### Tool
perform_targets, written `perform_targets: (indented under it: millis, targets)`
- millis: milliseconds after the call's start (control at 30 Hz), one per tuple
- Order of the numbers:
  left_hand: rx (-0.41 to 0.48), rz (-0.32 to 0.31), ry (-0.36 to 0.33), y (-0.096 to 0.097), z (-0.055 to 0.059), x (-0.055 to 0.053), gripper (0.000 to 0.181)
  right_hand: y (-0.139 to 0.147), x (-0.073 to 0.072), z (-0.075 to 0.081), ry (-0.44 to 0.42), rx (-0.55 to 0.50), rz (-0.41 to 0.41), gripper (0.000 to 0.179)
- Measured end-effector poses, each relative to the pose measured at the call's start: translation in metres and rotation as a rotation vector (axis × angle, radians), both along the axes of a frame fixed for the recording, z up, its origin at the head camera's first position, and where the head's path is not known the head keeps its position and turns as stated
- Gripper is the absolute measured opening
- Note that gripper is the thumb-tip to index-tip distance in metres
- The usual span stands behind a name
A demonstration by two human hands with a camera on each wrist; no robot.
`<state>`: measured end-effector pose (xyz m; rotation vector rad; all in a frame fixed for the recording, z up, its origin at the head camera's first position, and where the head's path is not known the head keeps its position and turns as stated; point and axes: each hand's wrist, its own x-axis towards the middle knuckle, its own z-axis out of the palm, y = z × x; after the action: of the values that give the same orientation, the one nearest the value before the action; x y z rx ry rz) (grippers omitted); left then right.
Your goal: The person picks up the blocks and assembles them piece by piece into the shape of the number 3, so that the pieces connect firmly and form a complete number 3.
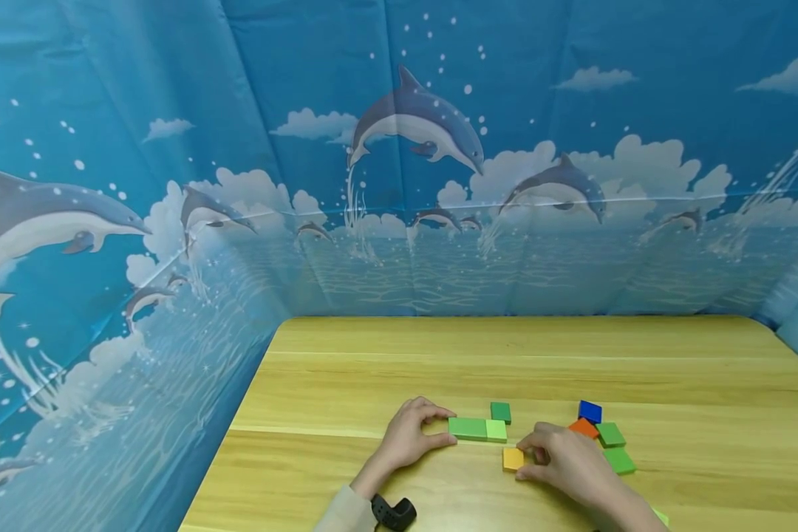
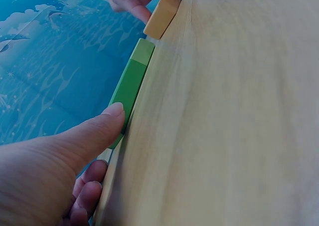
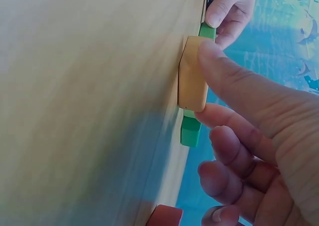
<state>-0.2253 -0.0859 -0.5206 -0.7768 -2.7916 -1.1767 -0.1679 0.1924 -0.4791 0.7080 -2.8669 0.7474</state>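
My left hand [image 1: 408,436] pinches the left end of a long green block [image 1: 467,428] between thumb and forefinger. A light green block [image 1: 496,431] lies end to end with it, making one straight row on the table. In the left wrist view the left thumb [image 2: 115,111] presses the long block's near side. My right hand [image 1: 565,458] pinches a yellow-orange block [image 1: 512,459], close to the row's right end and nearer to me. The right thumb [image 3: 211,49] lies on this block in the right wrist view. Behind the row sits a darker green block [image 1: 500,411].
Beyond the right hand lie a blue block [image 1: 590,411], an orange-red block [image 1: 583,427] and two green blocks [image 1: 611,434], close together. Part of another light green piece [image 1: 661,516] shows by the right forearm. A dolphin-print curtain [image 1: 399,258] borders the wooden table [image 1: 505,355].
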Motion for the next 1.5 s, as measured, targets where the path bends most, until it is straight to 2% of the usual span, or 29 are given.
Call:
perform_targets:
  millis: [433,1500]
  targets:
    - [0.001,0.002,0.002,-0.0004,-0.0001,-0.0017,0.035,-0.0027,-0.0065,0.0033,-0.041,0.017,0.025,0.032]
    - [0.001,0.009,-0.005,-0.0010,-0.0014,-0.0015,0.035,-0.0056,-0.0102,0.0026,-0.023,0.042,0.016,0.030]
